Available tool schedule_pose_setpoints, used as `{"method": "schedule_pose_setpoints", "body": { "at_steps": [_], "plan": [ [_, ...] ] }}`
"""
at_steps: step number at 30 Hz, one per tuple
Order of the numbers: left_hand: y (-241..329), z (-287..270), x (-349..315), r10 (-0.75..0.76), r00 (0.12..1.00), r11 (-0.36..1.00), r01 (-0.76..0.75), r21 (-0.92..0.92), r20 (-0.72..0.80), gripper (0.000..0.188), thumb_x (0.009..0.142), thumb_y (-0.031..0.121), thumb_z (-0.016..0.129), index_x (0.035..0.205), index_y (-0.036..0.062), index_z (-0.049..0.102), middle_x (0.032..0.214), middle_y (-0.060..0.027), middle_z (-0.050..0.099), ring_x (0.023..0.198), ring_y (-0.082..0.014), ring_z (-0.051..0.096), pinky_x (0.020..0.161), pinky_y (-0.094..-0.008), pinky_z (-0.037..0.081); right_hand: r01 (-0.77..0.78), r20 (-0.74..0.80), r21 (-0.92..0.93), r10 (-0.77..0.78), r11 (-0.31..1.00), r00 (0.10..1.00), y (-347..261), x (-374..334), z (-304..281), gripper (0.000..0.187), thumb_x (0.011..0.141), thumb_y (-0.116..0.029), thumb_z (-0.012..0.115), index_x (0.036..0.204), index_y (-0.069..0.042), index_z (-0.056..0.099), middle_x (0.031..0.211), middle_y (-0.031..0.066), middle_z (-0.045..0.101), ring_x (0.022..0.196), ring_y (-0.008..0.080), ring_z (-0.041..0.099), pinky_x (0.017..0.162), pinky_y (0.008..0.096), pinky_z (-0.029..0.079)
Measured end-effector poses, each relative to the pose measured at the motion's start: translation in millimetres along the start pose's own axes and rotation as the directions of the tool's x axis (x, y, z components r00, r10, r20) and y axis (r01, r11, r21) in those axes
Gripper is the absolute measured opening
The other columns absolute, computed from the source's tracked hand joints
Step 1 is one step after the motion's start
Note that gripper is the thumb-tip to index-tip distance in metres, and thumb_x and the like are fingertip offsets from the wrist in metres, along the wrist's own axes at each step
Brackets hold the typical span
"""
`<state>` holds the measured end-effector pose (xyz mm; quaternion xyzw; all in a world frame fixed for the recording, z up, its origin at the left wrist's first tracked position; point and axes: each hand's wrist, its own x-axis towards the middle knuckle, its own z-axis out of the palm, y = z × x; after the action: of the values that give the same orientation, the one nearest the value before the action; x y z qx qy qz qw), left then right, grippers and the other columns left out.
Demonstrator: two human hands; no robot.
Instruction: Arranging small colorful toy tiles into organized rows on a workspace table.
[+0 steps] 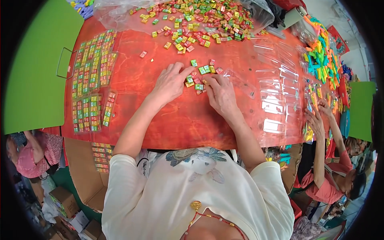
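Observation:
A loose cluster of small red, green and yellow boxes (pixel 206 69) lies on the red table between my hands. My left hand (pixel 170 83) rests at the left side of this cluster, fingers bent and slightly apart, with nothing visible in them. At the cluster's right side, my right hand (pixel 221 95) has its thumb and fingertips closed around a small yellowish box (pixel 205 82), partly hidden by the fingers. Just right of that hand lies a narrow clear plastic tray (pixel 243 85).
A big heap of the same boxes (pixel 200 18) spills from clear plastic at the back. Filled trays (pixel 93 64) line the left side, empty clear trays (pixel 276 92) the right. Beyond them, a co-worker's hands (pixel 316 120) work near colourful plastic pieces (pixel 322 60).

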<state>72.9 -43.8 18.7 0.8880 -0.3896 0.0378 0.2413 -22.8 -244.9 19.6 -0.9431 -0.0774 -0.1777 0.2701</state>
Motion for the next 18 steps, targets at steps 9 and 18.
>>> {"method": "schedule_pose_setpoints", "body": {
  "at_steps": [9, 18],
  "plan": [
    [2, -11, -2, -0.023, 0.989, 0.978, -0.007, 0.209, 0.144, 0.042, 0.086, 0.004, 0.062, 0.126, 0.0155, 0.062, 0.107, -0.0102, 0.054, 0.105, -0.0297, 0.056, 0.084, -0.0431, 0.047, 0.005, 0.039, -0.122, 0.000, 0.993, 0.999, -18, -8, 0, 0.022, 0.082, -0.015, 0.073, 0.101, -0.008, 0.066, 0.110, 0.0092, 0.061, 0.100, 0.0302, 0.058, 0.084, 0.0428, 0.044],
    [9, -28, -38, -0.148, 0.982, 0.975, 0.125, 0.184, 0.118, 0.028, 0.084, 0.016, 0.070, 0.111, 0.0123, 0.062, 0.104, -0.0116, 0.055, 0.103, -0.0300, 0.058, 0.081, -0.0453, 0.045, 0.139, 0.023, -0.201, -0.137, 0.970, 0.990, -33, -1, 4, 0.034, 0.081, -0.025, 0.075, 0.108, -0.007, 0.065, 0.110, 0.0088, 0.059, 0.100, 0.0265, 0.056, 0.087, 0.0417, 0.042]
  ]
}}
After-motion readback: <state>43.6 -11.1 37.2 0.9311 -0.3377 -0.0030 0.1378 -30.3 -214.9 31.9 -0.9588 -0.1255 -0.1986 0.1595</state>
